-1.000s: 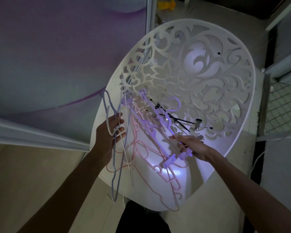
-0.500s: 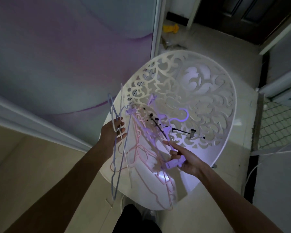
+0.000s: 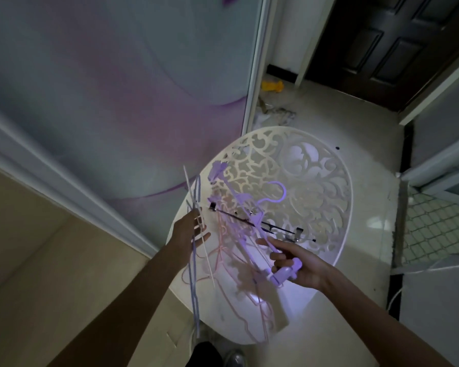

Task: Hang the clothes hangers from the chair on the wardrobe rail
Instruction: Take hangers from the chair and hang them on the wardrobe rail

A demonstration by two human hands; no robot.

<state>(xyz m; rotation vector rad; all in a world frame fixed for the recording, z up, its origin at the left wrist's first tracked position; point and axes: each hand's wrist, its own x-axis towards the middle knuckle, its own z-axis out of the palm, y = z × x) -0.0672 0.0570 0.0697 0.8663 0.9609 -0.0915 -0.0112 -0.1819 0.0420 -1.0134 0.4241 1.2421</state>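
Biggest thing in the shot is the wardrobe door (image 3: pixel 117 96), a glossy panel with a purple swirl, filling the upper left beside the pale floor (image 3: pixel 337 115). A dark panelled door (image 3: pixel 398 46) sits top right.

Next is the white chair (image 3: pixel 316 186), a round shell with a cut-out scroll pattern in its back, standing right next to the wardrobe. Pink hangers (image 3: pixel 223 250) lie in a tangle on its seat, along with a black clip hanger (image 3: pixel 263 225) with metal clips lying across the back of the seat.

The person's left hand (image 3: pixel 190 227) is at the chair's left edge, fingers curled round a thin bunch of hangers (image 3: pixel 195 274), 1 lavender and at least 1 white, which hang down past the wrist and stick up above the knuckles.

The right hand (image 3: pixel 300 266) is over the seat, fingers curled round the lower end of a purple clip hanger (image 3: pixel 239 205). That one slants up and left, its hook curving above the black bar.

Small stuff: a yellow object (image 3: pixel 272 86) on the floor near the far wall, too blurry to name.
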